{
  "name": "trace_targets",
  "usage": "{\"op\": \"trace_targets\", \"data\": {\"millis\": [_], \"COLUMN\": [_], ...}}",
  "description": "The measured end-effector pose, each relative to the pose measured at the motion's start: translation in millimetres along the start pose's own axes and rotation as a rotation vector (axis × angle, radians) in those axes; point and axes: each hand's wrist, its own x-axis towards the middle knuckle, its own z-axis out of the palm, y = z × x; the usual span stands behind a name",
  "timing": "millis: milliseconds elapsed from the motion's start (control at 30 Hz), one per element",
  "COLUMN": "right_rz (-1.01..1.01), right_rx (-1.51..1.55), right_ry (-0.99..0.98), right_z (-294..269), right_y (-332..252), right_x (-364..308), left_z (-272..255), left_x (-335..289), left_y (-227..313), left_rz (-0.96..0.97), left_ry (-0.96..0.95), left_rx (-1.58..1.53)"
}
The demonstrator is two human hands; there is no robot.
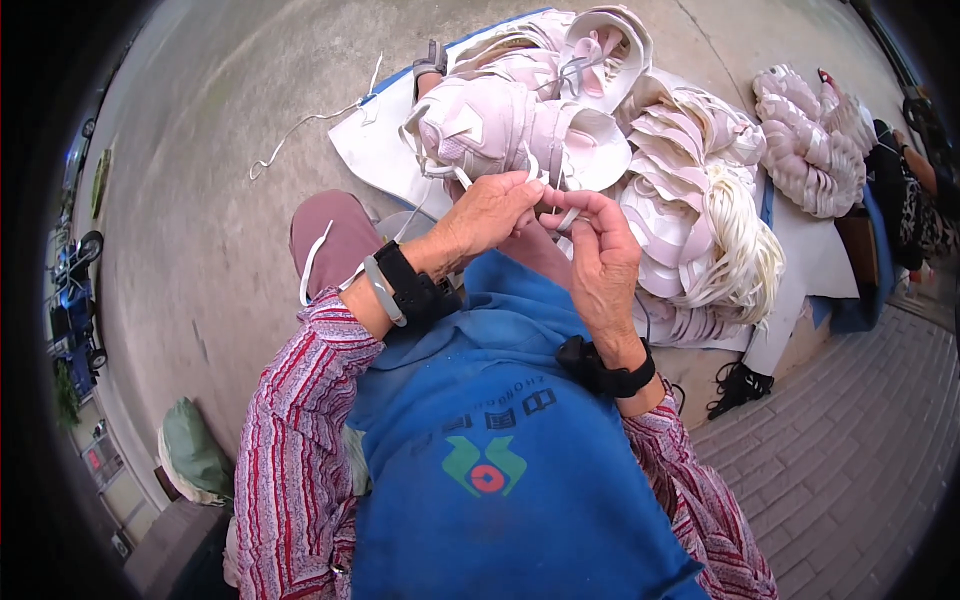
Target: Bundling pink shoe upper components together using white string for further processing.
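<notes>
My left hand (492, 212) and my right hand (606, 250) meet in front of my lap, fingertips almost touching. Each is closed in a pinch on a white shoelace (568, 219), a bit of which shows between the right fingers. Just beyond the fingers lies a pale pink and white shoe upper (480, 125), without a visible sole. The fingers hide part of the lace's path. Another stretch of white lace (318, 250) hangs over my left knee and runs toward my left wrist.
More shoe uppers (685, 150) lie stacked to the right, beside a bundle of white laces (745, 245). Another stack of uppers (815, 140) sits farther right, near a person in dark clothes (905, 190). A blue apron (440, 420) covers my lap. Black laces (740, 388) hang at the board's edge.
</notes>
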Motion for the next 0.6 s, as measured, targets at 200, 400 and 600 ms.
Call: {"op": "trace_targets", "data": {"millis": [200, 400, 600], "right_rz": [0.08, 0.127, -0.158], "right_rx": [0.061, -0.424, -0.591], "right_ry": [-0.019, -0.207, -0.199], "right_z": [0, -4, -6], "right_y": [8, -9, 7], "right_x": [1, 4, 5], "left_z": [1, -3, -3], "left_x": [11, 5, 12], "left_y": [-8, -7, -7], "left_rz": [-0.102, -0.081, -0.116], "left_ry": [-0.054, -0.201, -0.234], "left_rx": [0.01, 0.292, 0.126]}}
